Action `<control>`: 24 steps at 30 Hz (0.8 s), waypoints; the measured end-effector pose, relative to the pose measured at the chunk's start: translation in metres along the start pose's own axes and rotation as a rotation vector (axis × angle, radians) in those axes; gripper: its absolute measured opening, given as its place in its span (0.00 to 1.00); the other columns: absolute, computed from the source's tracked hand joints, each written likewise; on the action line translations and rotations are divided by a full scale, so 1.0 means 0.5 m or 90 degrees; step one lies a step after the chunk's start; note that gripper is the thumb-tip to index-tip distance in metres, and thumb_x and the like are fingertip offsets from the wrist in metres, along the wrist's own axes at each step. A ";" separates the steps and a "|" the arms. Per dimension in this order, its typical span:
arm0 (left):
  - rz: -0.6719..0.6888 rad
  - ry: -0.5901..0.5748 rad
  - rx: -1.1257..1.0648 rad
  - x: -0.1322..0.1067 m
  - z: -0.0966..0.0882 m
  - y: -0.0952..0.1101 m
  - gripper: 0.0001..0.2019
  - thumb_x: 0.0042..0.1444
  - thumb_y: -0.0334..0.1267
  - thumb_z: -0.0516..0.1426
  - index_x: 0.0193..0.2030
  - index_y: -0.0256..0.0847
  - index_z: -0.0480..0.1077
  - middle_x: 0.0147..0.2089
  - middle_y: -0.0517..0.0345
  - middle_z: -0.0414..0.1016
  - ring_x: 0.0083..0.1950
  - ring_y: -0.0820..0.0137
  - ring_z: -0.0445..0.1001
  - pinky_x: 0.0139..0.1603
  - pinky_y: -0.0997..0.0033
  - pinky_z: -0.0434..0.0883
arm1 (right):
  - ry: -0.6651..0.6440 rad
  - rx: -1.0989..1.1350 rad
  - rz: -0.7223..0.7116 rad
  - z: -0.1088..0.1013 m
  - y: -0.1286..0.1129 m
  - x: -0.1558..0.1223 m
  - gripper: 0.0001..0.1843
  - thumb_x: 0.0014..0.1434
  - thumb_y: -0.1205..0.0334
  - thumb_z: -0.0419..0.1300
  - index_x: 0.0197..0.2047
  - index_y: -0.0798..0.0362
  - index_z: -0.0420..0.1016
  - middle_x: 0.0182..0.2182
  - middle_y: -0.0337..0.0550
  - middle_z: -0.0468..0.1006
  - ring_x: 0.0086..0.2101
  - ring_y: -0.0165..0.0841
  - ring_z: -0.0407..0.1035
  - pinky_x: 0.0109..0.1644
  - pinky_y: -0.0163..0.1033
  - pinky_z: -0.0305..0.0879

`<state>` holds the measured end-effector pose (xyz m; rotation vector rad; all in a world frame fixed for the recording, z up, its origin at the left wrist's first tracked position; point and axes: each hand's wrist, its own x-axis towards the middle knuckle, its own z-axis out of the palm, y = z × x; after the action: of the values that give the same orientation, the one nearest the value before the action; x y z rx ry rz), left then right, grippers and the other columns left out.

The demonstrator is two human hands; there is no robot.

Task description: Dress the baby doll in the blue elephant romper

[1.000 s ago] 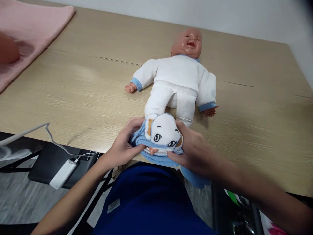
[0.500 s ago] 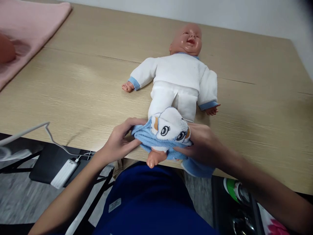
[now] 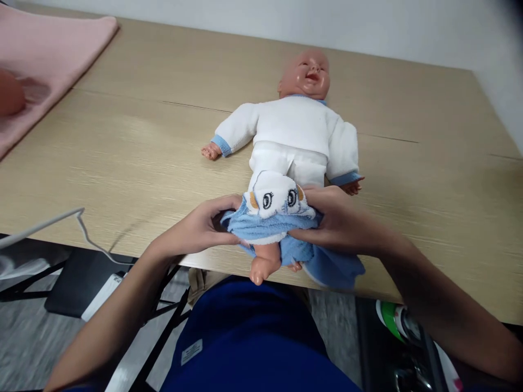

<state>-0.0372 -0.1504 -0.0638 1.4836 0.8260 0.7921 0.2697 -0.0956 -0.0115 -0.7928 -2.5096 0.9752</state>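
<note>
A baby doll (image 3: 298, 122) in a white suit lies on its back on the wooden table (image 3: 122, 147), head at the far side. Blue trousers (image 3: 278, 223) with a white embroidered animal face are bunched around its legs at the table's near edge. My left hand (image 3: 200, 228) grips the left side of the trousers' waistband. My right hand (image 3: 339, 220) grips the right side. One bare doll foot (image 3: 261, 267) sticks out below the cloth, over the table's edge; a second foot shows just beside it.
A pink blanket (image 3: 44, 60) lies at the table's far left corner, with a rounded skin-coloured shape (image 3: 10, 98) on it. A white cable (image 3: 44, 223) runs over the near left edge. Below are a dark case and a green-and-white object (image 3: 388, 318).
The trousers have slid up the doll's legs toward its waist, both hands moving with them. The doll's foot has come out below the cloth.
</note>
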 end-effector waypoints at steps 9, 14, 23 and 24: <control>0.006 0.053 -0.042 -0.007 -0.018 -0.009 0.18 0.65 0.39 0.76 0.52 0.44 0.73 0.43 0.60 0.75 0.42 0.70 0.75 0.41 0.74 0.77 | -0.064 0.066 0.140 -0.057 -0.007 -0.113 0.16 0.73 0.45 0.70 0.53 0.48 0.82 0.35 0.38 0.83 0.32 0.36 0.77 0.34 0.41 0.70; 0.014 0.034 0.043 -0.011 -0.032 0.001 0.18 0.68 0.39 0.74 0.57 0.48 0.73 0.48 0.56 0.76 0.48 0.65 0.79 0.48 0.69 0.80 | 0.066 0.326 0.168 -0.058 0.037 -0.156 0.18 0.71 0.40 0.72 0.48 0.45 0.81 0.36 0.39 0.79 0.35 0.36 0.76 0.35 0.37 0.74; 0.171 0.012 0.384 0.103 0.056 0.125 0.44 0.63 0.58 0.76 0.78 0.47 0.65 0.77 0.41 0.71 0.76 0.43 0.71 0.76 0.43 0.71 | 0.256 0.355 0.124 -0.003 0.038 -0.073 0.19 0.76 0.41 0.68 0.45 0.46 0.70 0.30 0.33 0.63 0.28 0.30 0.57 0.28 0.35 0.57; 0.181 -0.027 0.394 0.126 0.073 0.122 0.43 0.64 0.60 0.75 0.78 0.46 0.65 0.75 0.41 0.73 0.74 0.42 0.73 0.77 0.40 0.70 | 0.274 0.330 0.113 0.003 0.043 -0.066 0.18 0.76 0.42 0.67 0.45 0.46 0.70 0.31 0.33 0.64 0.28 0.30 0.57 0.30 0.35 0.58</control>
<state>0.0297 -0.1182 -0.0045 2.1975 0.8831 0.7405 0.3031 -0.1034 -0.0309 -0.9393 -1.7394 1.2778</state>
